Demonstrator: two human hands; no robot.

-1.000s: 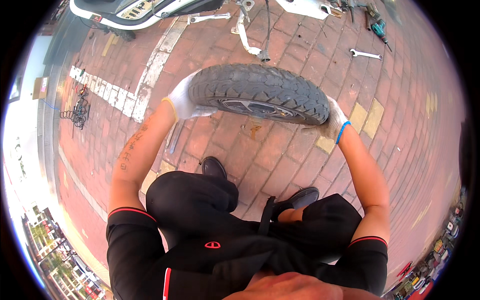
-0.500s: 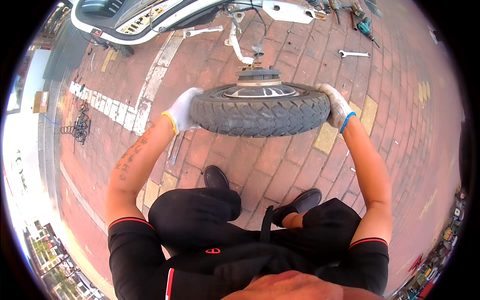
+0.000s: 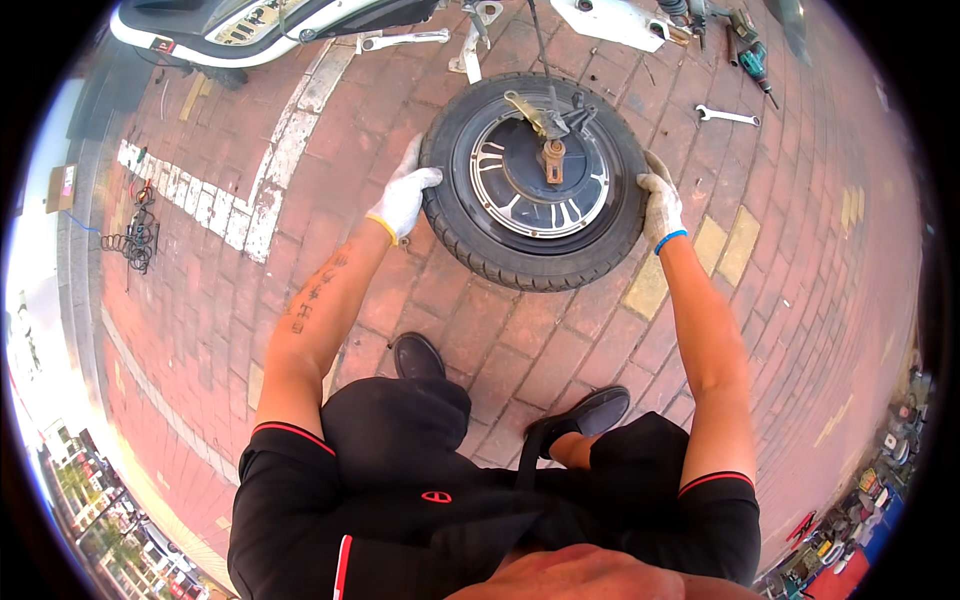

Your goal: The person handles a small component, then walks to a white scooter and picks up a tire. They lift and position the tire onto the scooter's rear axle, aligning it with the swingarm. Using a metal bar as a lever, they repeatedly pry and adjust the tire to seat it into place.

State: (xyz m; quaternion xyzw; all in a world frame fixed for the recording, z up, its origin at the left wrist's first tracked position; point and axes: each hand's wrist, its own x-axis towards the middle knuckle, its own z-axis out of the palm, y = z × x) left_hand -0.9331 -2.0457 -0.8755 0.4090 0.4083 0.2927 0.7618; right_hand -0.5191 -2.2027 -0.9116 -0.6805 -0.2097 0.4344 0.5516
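gloved left hand (image 3: pixel 403 198) has its fingers gripping the left edge of the wheel (image 3: pixel 525 188), which sits right between both hands, face turned up, gloved right hand (image 3: pixel 662 203) fingers grabbing the opposite edge, wrench (image 3: pixel 728 116) lying further right on the bricks (image 3: pixel 800 230)

Counting one wheel (image 3: pixel 518 182), two gloved hands (image 3: pixel 403 197) (image 3: pixel 661 207) (one left, one right), two dark shoes (image 3: pixel 418 356) near, one drill (image 3: pixel 753 62) and one silver wrench (image 3: pixel 730 117) far right, one scooter (image 3: pixel 262 52) far left, and one cardboard box (image 3: pixel 62 188) and one dark coil (image 3: pixel 138 245) left.
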